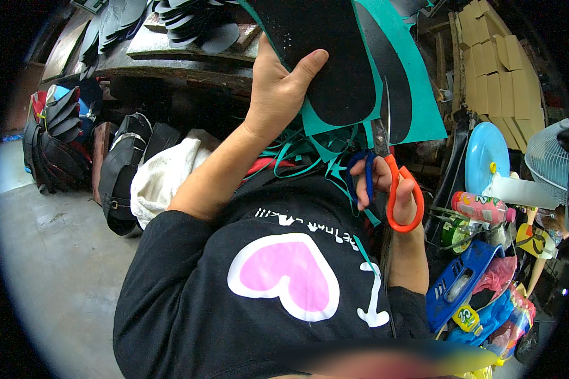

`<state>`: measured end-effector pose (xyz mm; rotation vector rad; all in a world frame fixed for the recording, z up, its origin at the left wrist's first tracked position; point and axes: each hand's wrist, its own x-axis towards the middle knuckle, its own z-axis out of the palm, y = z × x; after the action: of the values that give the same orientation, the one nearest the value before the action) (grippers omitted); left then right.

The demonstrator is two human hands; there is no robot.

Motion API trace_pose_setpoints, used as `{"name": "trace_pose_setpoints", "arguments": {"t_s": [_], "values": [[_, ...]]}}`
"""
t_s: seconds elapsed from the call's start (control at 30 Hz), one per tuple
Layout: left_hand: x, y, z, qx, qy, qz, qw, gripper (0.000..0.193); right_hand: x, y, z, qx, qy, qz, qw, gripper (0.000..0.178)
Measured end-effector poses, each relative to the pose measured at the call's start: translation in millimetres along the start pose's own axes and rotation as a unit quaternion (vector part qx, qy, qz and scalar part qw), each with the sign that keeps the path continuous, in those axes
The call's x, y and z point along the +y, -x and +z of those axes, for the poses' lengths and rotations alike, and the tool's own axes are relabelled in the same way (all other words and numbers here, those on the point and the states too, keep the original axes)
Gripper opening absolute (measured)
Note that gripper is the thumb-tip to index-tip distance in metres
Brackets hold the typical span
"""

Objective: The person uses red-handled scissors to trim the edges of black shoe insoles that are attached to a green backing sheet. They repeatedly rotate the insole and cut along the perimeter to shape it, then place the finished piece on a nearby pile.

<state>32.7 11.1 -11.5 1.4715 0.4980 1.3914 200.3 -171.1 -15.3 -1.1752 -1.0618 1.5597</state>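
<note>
My left hand (281,88) grips the left edge of a teal sheet (423,117), its thumb lying over a black rounded, sole-shaped piece (338,76) on the sheet. To the right, a second black curved piece (395,82) lies on the same sheet. My right hand (385,180) holds scissors (380,138), fingers through one orange and one dark blue handle loop. The blades point up into the sheet between the two black pieces, close to the lower edge. Narrow teal offcut strips (310,151) hang and pile below the sheet, near my lap.
Fanned black sole-shaped pieces (193,19) lie on a wooden bench (171,60) ahead. A bundle of dark pieces (57,142) and a white cloth (167,174) are at left. At right are stacked cardboard boxes (499,82), a fan (550,158), a pink bottle (480,207) and a blue basket (458,284).
</note>
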Motion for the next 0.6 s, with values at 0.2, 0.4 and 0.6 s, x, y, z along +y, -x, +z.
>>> {"name": "trace_pose_setpoints", "arguments": {"t_s": [0.2, 0.4, 0.6], "values": [[-5.8, 1.0, -5.5, -0.008, -0.006, 0.002, 1.0, 0.042, 0.8, 6.6, -3.8, 0.004, -0.018, 0.031, 0.999, 0.095], [-5.5, 7.7, 0.9, -0.014, 0.025, -0.049, 0.998, 0.045, 2.8, 1.5, 3.9, 0.009, -0.04, 0.015, 0.999, 0.098], [-5.7, 19.4, 10.8, -0.028, 0.085, -0.075, 0.993, 0.05, 8.1, -2.8, 9.3, 0.02, -0.04, -0.003, 0.999, 0.104]]}}
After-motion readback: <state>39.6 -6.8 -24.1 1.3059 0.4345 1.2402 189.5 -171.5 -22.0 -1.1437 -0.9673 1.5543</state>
